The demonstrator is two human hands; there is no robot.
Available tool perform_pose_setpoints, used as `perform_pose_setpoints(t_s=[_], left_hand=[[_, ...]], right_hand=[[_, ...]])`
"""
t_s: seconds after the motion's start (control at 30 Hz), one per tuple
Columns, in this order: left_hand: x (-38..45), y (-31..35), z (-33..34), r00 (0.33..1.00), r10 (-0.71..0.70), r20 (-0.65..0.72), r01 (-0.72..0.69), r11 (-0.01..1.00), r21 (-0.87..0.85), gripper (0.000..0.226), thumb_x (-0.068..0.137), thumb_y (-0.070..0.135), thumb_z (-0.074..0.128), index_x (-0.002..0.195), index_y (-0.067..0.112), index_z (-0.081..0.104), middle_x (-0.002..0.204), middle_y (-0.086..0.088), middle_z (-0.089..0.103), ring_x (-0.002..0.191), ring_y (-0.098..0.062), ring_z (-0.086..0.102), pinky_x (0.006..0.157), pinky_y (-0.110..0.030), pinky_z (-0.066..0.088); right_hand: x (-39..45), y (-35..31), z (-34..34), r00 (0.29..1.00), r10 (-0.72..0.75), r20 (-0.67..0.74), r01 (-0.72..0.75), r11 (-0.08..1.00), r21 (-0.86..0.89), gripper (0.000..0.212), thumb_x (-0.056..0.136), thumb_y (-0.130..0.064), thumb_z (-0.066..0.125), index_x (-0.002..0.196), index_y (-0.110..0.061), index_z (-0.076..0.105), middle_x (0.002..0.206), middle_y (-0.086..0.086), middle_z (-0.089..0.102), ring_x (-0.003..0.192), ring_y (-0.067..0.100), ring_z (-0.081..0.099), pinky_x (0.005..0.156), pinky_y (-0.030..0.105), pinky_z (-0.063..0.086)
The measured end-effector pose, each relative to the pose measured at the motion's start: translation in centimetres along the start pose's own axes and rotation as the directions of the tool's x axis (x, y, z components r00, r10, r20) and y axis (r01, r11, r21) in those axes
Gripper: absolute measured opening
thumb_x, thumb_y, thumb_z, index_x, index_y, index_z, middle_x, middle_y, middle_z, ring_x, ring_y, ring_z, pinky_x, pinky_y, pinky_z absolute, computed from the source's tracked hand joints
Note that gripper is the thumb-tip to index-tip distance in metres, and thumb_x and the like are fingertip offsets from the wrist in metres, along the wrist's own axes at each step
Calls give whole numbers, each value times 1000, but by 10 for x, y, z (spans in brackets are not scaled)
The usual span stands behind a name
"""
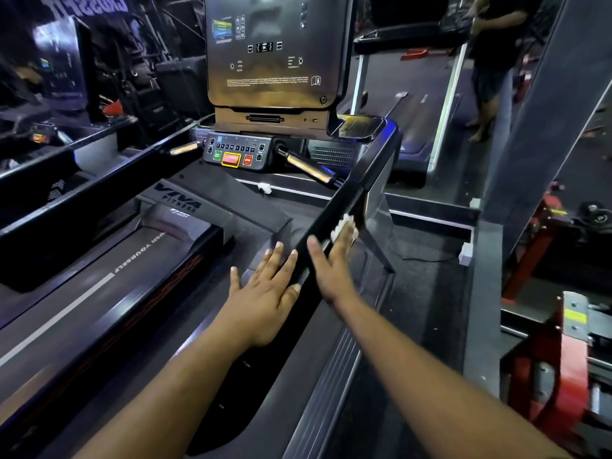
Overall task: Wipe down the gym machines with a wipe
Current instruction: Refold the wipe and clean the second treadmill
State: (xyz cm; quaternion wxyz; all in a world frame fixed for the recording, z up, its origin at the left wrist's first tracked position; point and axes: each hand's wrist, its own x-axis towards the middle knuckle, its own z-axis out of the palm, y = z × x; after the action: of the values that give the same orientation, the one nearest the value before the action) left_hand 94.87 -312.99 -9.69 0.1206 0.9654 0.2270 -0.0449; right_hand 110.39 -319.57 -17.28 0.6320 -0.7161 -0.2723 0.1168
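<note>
I stand on a treadmill whose black right handrail (pixel 344 200) runs from the console down toward me. My right hand (pixel 334 263) lies along the outer side of the rail with fingers stretched, pressing a white wipe (pixel 342 226) against it; the wipe shows under and past the fingertips. My left hand (pixel 265 293) rests flat on the inner side of the same rail, fingers straight and spread, holding nothing. The console screen (pixel 275 51) and its button panel (pixel 236 152) with a red stop button stand ahead.
The treadmill belt (pixel 99 283) lies at lower left, with another treadmill's rail (pixel 82 187) beyond. A person (pixel 490 61) stands barefoot on a treadmill at upper right. A grey pillar (pixel 530 144) and red equipment (pixel 563 359) stand on the right.
</note>
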Motion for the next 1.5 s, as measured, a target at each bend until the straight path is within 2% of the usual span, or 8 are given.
perform_pose_setpoints(t_s=[0.2,0.3,0.5,1.1,1.23,1.33,1.4,1.5], left_hand=[[2,0,1,1000,9,0,-9,1000,7,61,107,51,19,159,42,-11,164,18,-27,148,2,-26,121,-61,-15],[3,-1,0,1000,9,-3,-9,1000,0,61,107,52,19,159,43,-11,164,18,-27,150,-1,-26,121,-61,-15],[-8,-4,-2,1000,-8,-12,8,1000,-22,66,107,52,23,161,37,-12,165,15,-27,152,-5,-22,121,-61,-15],[-177,-74,21,990,-142,-17,130,939,-319,63,107,54,23,162,37,-5,169,16,-12,155,-4,-8,123,-58,-10],[-218,-97,29,981,-194,-24,169,903,-395,65,108,53,25,163,33,-2,169,14,-9,156,-7,-4,123,-59,-6],[-240,-108,34,979,-205,-19,179,891,-416,66,108,53,26,163,31,-1,170,13,-9,156,-7,-5,123,-61,-4],[-256,-113,35,977,-210,-26,180,888,-424,66,108,52,27,163,30,-1,170,12,-9,156,-8,-5,123,-62,-3],[-273,-116,36,979,-199,-33,164,882,-442,66,108,51,29,163,31,0,170,12,-9,156,-9,-4,123,-61,-3]], right_hand=[[37,8,-26,999,-3,54,15,971,-239,122,74,-85,43,158,-23,-19,166,-8,-24,152,9,-21,117,58,-10],[100,-2,-59,995,87,42,-58,888,-456,107,89,-75,47,160,-23,-13,167,-7,-21,153,12,-18,116,69,-7],[114,-20,-69,983,-7,183,141,671,-728,72,100,-59,40,160,-25,17,169,-7,4,155,14,-1,118,69,1],[-177,-60,39,854,-253,455,487,697,-527,118,65,-100,18,157,-28,28,166,-9,20,154,6,0,121,49,-8],[-229,-68,64,859,-339,384,505,685,-525,94,83,-86,36,152,-24,40,160,-7,35,153,8,15,125,45,4],[-256,-64,81,825,-475,306,561,627,-540,62,96,-44,58,151,-17,44,156,0,42,151,17,26,123,48,24],[-270,-71,86,819,-516,251,563,643,-519,56,91,-12,60,147,-15,51,151,2,50,147,18,35,117,50,34],[-287,-82,84,820,-510,259,565,652,-505,57,83,-3,55,138,-17,61,142,-1,59,140,16,46,119,50,31]])
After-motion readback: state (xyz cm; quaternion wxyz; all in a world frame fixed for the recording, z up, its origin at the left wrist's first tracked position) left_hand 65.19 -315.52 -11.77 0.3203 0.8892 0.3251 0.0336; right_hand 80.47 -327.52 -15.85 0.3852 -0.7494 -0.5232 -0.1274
